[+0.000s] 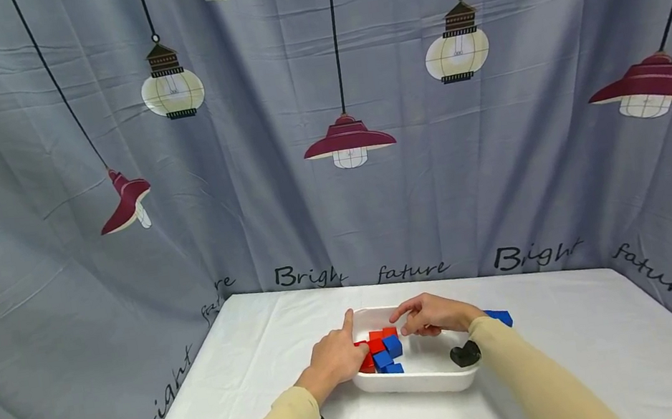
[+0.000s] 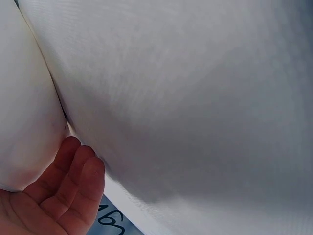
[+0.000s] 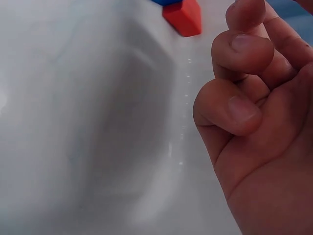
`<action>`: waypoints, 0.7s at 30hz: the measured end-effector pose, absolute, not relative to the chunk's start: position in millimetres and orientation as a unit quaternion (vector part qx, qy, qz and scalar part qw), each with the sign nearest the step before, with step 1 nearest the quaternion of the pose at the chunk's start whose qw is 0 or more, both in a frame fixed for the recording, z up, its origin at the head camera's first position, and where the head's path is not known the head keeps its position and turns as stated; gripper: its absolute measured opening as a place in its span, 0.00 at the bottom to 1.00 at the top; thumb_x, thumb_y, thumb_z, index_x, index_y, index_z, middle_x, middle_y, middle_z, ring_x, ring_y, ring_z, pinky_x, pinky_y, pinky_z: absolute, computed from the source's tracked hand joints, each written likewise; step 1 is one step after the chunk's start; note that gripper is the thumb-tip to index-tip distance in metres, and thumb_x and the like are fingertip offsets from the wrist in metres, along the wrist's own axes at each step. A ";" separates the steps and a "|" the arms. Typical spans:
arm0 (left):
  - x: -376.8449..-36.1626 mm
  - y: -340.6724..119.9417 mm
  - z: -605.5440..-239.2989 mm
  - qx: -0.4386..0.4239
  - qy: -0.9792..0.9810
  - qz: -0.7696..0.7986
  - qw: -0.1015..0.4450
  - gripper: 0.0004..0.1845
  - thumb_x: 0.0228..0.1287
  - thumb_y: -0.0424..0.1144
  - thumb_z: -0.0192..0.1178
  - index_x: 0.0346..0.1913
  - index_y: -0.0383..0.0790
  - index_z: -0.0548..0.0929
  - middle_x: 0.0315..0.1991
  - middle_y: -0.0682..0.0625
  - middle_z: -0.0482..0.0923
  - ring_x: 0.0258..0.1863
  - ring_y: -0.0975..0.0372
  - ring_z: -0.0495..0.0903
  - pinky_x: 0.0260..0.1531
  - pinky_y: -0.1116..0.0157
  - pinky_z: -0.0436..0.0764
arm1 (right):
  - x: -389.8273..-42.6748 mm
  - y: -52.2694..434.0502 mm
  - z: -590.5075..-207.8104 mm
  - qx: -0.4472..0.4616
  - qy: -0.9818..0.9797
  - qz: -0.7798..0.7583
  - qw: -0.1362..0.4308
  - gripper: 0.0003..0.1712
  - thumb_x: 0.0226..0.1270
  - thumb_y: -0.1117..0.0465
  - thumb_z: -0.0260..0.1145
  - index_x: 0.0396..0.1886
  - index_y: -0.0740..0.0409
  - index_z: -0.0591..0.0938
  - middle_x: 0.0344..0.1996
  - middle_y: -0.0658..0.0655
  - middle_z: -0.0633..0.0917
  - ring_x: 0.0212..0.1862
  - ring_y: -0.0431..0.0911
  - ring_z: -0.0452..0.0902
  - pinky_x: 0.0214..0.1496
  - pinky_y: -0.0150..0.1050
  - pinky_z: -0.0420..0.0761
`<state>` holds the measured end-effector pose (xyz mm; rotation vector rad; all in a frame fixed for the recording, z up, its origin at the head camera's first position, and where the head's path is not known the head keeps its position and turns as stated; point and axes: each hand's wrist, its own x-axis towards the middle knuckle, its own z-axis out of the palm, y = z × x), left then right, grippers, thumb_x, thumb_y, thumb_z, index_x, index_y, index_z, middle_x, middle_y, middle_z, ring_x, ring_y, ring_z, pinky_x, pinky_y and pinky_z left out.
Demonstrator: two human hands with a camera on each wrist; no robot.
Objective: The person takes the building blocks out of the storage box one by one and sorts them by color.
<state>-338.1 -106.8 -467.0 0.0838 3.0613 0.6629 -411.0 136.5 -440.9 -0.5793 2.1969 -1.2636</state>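
Observation:
A white bin (image 1: 421, 385) stands mid-table and holds several red cubes (image 1: 376, 339) and blue cubes (image 1: 390, 353) at its left side. My left hand (image 1: 346, 342) rests against the bin's left rim with the index finger stretched out. In the left wrist view its fingers (image 2: 73, 181) lie nearly straight against the bin's outer wall (image 2: 24, 107). My right hand (image 1: 406, 322) hovers over the bin, index and thumb apart, nothing between them. The right wrist view shows its other fingers (image 3: 239, 73) curled and empty above the bin floor (image 3: 98, 122), with a red cube (image 3: 185, 17) beyond.
One blue cube (image 1: 501, 317) lies on the white tablecloth (image 1: 591, 345) just right of the bin, behind my right forearm. A grey curtain printed with lamps (image 1: 348, 142) closes in the table on the back and both sides.

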 end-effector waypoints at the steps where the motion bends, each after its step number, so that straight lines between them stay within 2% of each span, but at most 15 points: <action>1: -338.1 -106.9 -467.1 0.027 0.977 0.212 0.004 0.42 0.66 0.51 0.58 0.80 0.45 0.56 0.54 0.41 0.82 0.42 0.53 0.82 0.51 0.48 0.82 | -411.6 136.1 -443.1 -0.214 0.813 -0.469 0.270 0.24 0.64 0.60 0.69 0.60 0.60 0.81 0.19 0.52 0.74 0.20 0.44 0.63 0.20 0.33 0.63; 8: -338.6 -106.4 -466.7 0.025 0.976 0.215 0.003 0.42 0.66 0.51 0.57 0.80 0.46 0.56 0.56 0.41 0.82 0.44 0.52 0.82 0.54 0.47 0.81 | -412.9 136.0 -450.8 -0.214 0.809 -0.475 0.274 0.24 0.63 0.60 0.69 0.59 0.60 0.82 0.17 0.52 0.73 0.19 0.44 0.63 0.20 0.33 0.61; 21: -340.6 -107.2 -470.1 0.026 0.976 0.215 0.000 0.41 0.66 0.50 0.57 0.80 0.46 0.56 0.55 0.41 0.82 0.44 0.52 0.82 0.52 0.47 0.81 | -414.2 131.8 -465.2 -0.207 0.807 -0.477 0.281 0.25 0.61 0.59 0.70 0.59 0.55 0.83 0.19 0.52 0.74 0.20 0.44 0.64 0.22 0.32 0.64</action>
